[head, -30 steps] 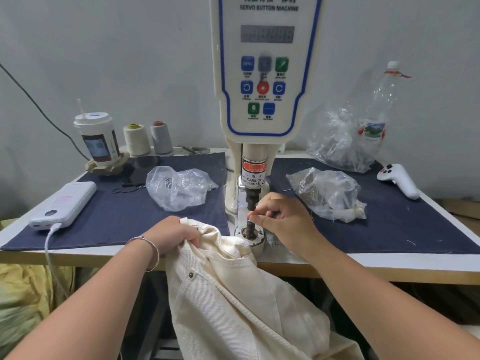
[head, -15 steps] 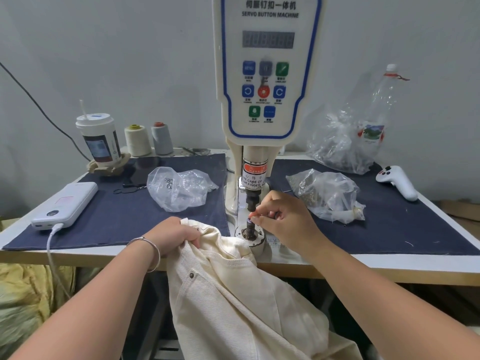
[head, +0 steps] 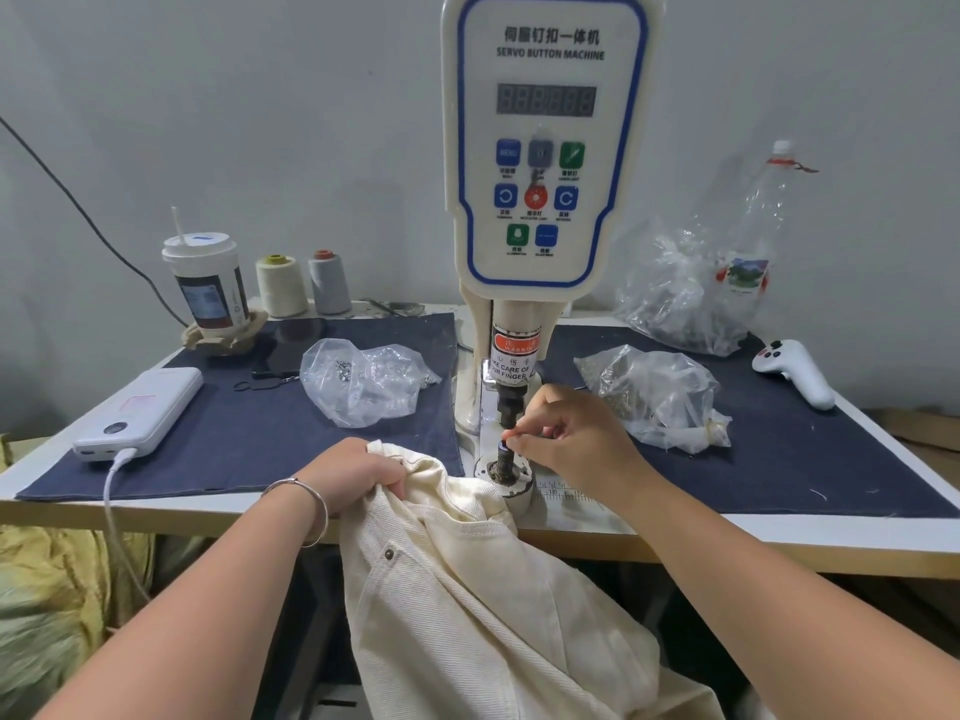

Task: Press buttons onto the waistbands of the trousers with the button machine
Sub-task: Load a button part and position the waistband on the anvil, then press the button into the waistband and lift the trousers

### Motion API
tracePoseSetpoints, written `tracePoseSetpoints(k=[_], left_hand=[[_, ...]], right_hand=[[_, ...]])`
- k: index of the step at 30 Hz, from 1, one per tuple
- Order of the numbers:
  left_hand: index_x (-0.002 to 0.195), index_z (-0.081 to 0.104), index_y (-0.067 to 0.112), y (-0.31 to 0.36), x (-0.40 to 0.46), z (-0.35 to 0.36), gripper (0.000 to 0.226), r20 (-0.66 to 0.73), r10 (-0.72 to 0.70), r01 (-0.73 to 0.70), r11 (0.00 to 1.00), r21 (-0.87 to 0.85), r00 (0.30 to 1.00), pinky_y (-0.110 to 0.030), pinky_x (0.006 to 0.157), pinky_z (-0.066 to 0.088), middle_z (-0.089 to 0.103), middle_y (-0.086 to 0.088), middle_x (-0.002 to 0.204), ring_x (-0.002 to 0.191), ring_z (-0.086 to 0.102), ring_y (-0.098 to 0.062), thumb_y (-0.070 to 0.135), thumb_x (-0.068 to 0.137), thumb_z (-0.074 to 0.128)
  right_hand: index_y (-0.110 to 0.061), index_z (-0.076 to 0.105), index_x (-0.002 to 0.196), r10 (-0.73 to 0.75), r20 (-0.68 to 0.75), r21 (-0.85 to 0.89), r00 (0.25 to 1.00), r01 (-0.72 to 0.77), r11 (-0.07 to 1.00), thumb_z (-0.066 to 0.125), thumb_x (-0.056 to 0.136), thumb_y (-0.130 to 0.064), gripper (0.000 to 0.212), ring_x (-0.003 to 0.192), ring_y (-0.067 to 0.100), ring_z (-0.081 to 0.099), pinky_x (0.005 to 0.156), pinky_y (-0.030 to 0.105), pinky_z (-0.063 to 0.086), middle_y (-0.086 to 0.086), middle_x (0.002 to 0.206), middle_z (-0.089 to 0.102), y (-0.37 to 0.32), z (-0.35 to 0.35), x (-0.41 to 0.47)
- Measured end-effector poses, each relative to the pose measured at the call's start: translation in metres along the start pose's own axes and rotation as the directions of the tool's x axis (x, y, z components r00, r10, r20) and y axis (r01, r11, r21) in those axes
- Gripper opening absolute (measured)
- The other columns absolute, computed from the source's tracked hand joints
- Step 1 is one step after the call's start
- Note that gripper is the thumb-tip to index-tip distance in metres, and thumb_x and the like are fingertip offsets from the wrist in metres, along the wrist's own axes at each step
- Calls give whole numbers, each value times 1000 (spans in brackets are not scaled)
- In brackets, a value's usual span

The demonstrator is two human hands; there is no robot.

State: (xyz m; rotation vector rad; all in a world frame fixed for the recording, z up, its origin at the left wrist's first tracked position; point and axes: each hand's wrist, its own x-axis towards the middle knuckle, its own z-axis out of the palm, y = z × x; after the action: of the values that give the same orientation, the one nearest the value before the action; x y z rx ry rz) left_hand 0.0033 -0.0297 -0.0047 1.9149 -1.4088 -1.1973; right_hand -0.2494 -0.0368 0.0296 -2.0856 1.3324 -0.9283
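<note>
Little has moved since the earlier frames: both hands keep their places. At left, the left hand (head: 358,472) clenches the cream trousers (head: 467,589) at the table (head: 779,537) edge. Right of it, the right hand (head: 569,441) pinches a small button (head: 505,443) atop the button machine (head: 545,148)'s lower die (head: 504,467).

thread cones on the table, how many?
2: a cream cone and a grey cone, side by side at the back left, between the drink cup and the button machine. None seem hidden.
</note>
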Motion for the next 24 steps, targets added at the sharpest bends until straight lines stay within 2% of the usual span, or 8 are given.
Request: tracePoseSetpoints(k=[5, 8, 11, 13, 16, 18, 21, 24], left_hand=[[82, 68, 4, 3, -14, -4, 39, 45, -1, 2, 1000, -20, 999, -37, 75, 48, 65, -9, 82, 78, 61, -25, 24, 48, 72], [93, 76, 7, 5, -34, -11, 31, 238, 56, -8, 980, -198, 970, -43, 85, 58, 74, -16, 99, 91, 71, -33, 9, 62, 77], [100, 75, 8, 12, -60, -13, 34, 422, 222, -55, 926, -373, 879, -37, 74, 58, 72, -18, 105, 91, 71, -30, 8, 67, 81], [101, 74, 7, 22, -75, -7, 40, 467, 311, -93, 897, -432, 828, -36, 74, 58, 71, -15, 99, 88, 70, -27, 13, 63, 86], [101, 72, 7, 42, -95, 5, 28, 455, 420, -147, 840, -522, 785, -35, 73, 58, 69, -14, 91, 79, 68, -25, 4, 73, 74], [102, 71, 7, 54, -104, 10, 28, 448, 460, -168, 817, -551, 766, -35, 72, 58, 68, -16, 91, 80, 68, -26, 3, 74, 71], [107, 69, 4, 64, -113, 11, 34, 461, 472, -177, 817, -549, 751, -38, 76, 57, 67, -20, 99, 90, 68, -31, 7, 74, 76], [104, 72, 7, 65, -118, 12, 25, 452, 452, -205, 844, -496, 769, -36, 80, 57, 70, -18, 104, 95, 69, -29, 7, 79, 73]], right_hand=[[-13, 75, 80, 7, -90, 88, 996, 1, 996, 72, 84, -19, 8, 73, 12, 58, 70, 22, 47, 0, 80, 67, 4, -6, -13], [-13, 76, 81, 23, -140, 146, 990, -2, 989, 70, 86, -19, 10, 74, 10, 61, 71, 23, 48, -4, 76, 70, 3, -17, -28], [-18, 77, 83, 14, -6, 287, 1000, -12, 958, 71, 84, -19, 6, 68, 9, 62, 65, 20, 49, -5, 74, 71, -8, -26, -42], [-24, 73, 103, -27, 192, 343, 981, -41, 938, 76, 80, -29, 24, 91, 6, 66, 80, 20, 52, -8, 97, 73, -18, -30, -48], [-32, 48, 137, -136, 528, 437, 839, -131, 890, 80, 69, -34, 75, 125, 4, 51, 101, 26, 45, -12, 135, 57, -34, -34, -52], [-18, 42, 142, -206, 675, 507, 708, -243, 827, 77, 65, -17, 84, 130, 16, 48, 105, 35, 43, 4, 141, 51, -37, -39, -54], [-3, 56, 126, -169, 798, 447, 578, -380, 810, 73, 63, -6, 66, 109, 26, 61, 96, 39, 49, 15, 119, 63, -35, -52, -56], [-7, 70, 100, -115, 829, 359, 547, -365, 859, 75, 62, -5, 38, 86, 21, 69, 80, 33, 56, 9, 96, 72, -23, -69, -53]])
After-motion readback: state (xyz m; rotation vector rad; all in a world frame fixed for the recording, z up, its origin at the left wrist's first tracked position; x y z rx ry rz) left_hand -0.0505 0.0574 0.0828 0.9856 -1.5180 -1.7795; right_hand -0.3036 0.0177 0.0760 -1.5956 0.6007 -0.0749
